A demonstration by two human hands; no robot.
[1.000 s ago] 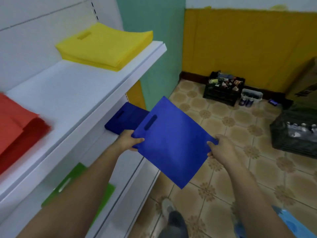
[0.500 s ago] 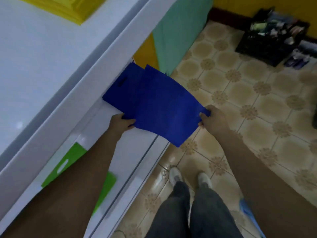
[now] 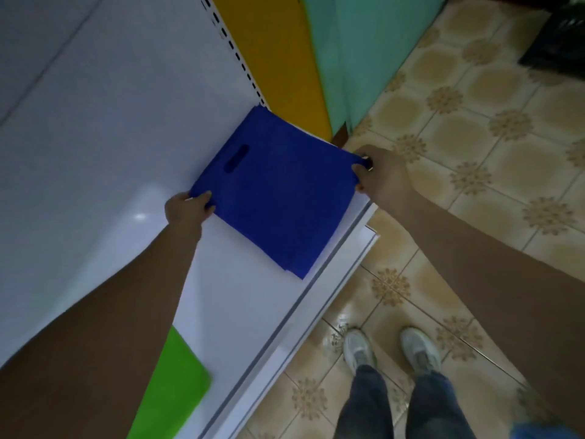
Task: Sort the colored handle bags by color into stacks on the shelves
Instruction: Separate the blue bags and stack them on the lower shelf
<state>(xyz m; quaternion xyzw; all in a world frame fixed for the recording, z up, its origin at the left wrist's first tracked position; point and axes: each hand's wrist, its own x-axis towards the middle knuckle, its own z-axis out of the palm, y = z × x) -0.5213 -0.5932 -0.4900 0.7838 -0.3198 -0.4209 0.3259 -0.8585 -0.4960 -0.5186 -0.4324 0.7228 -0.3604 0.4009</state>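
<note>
A flat blue handle bag [image 3: 275, 198] with a slot handle lies on the white lower shelf [image 3: 240, 299], on top of another blue bag whose edge shows along its lower right side. My left hand [image 3: 188, 209] pinches the bag's left corner. On the opposite side, my right hand [image 3: 380, 177] grips the right corner, just past the shelf's front edge. A green handle bag [image 3: 174, 394] lies on the same shelf nearer to me, partly hidden by my left forearm.
The white back panel [image 3: 95, 122] with a slotted upright fills the left. Yellow and teal wall panels [image 3: 316, 52] stand beyond the shelf end. My two feet [image 3: 389, 346] stand on the patterned tile floor. A dark crate [image 3: 560, 36] sits at the top right.
Both hands have carried the blue bag under the upper shelf and lowered it onto the blue bag lying on the lower shelf. My view has tipped down.
</note>
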